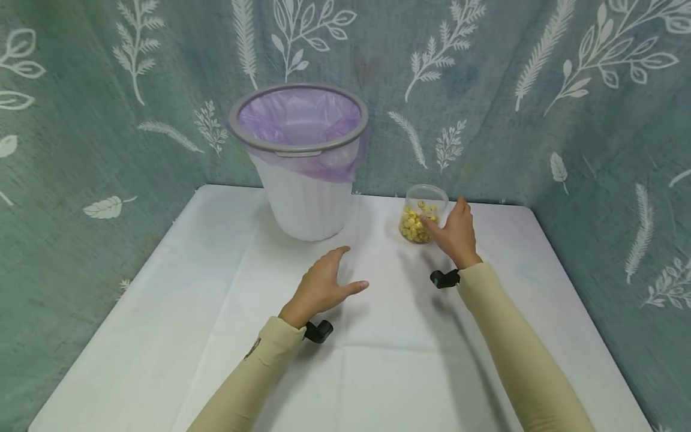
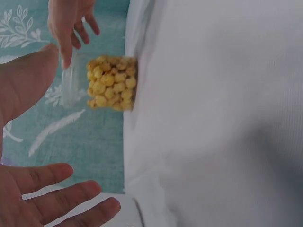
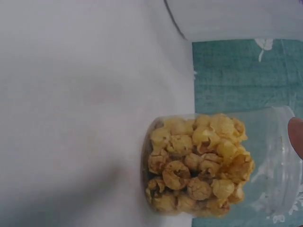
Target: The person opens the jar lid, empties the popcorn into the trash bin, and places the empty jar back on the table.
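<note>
A clear plastic jar [image 1: 423,213] stands upright at the back right, about half full of yellow caramel popcorn [image 3: 196,165]. My right hand [image 1: 457,233] is beside it on the right, fingers spread. Its thumb [image 3: 297,135] comes right to the jar's rim in the right wrist view, and the other fingers reach past the jar's right side. My left hand [image 1: 323,285] hovers over the middle of the table, thumb and fingers apart, holding nothing. Seen from the left wrist, the left fingers [image 2: 71,198] are spread, with the jar [image 2: 106,82] beyond them.
A white bin [image 1: 310,204] with a grey rim and a purple liner bag [image 1: 302,117] stands at the back, left of the jar. White cloth covers the table [image 1: 394,384]. Green leaf-patterned fabric [image 1: 178,78] hangs close behind and along both sides.
</note>
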Demonstrator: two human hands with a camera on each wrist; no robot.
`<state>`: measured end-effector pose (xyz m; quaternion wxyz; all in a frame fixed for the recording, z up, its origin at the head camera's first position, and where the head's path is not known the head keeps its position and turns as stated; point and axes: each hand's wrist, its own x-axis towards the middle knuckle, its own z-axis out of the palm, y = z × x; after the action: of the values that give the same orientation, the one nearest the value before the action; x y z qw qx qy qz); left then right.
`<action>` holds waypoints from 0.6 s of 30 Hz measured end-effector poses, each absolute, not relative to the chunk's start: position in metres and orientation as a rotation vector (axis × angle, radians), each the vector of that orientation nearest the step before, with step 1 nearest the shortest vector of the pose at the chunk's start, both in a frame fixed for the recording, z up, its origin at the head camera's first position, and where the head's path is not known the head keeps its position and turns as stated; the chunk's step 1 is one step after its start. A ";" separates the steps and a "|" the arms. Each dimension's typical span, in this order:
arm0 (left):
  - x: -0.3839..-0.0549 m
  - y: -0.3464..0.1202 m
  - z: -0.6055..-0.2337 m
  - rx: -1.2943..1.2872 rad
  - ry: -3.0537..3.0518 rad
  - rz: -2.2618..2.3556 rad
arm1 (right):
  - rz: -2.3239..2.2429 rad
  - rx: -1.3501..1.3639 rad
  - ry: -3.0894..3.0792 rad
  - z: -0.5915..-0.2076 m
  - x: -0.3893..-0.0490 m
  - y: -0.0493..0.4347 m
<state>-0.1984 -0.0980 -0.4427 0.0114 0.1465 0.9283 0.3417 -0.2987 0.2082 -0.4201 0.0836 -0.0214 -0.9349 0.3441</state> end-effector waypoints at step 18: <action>-0.208 -0.083 -0.468 0.593 2.754 1.261 | 1.541 -0.095 -2.491 -0.441 -0.329 0.196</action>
<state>-0.2083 -0.0826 -0.4678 0.0275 0.1920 0.8920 0.4084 -0.3288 0.1957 -0.4408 0.1050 -0.0323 -0.8453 0.5229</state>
